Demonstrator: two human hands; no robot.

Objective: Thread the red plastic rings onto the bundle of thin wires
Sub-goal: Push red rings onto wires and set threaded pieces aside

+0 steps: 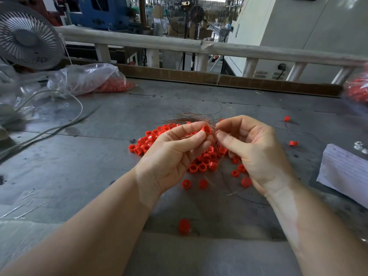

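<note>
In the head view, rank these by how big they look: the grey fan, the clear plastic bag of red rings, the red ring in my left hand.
1-2. Grey fan and clear plastic bag of red rings: near tie
3. Red plastic ring

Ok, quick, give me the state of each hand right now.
Left hand: closed, pinching a red ring between thumb and fingers.
Right hand: closed, pinching the thin wires.

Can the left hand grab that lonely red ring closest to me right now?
Probably not right away. The left hand is pinching a red ring by the wires, so its fingers are busy. The way to the lone ring looks free, though.
</note>
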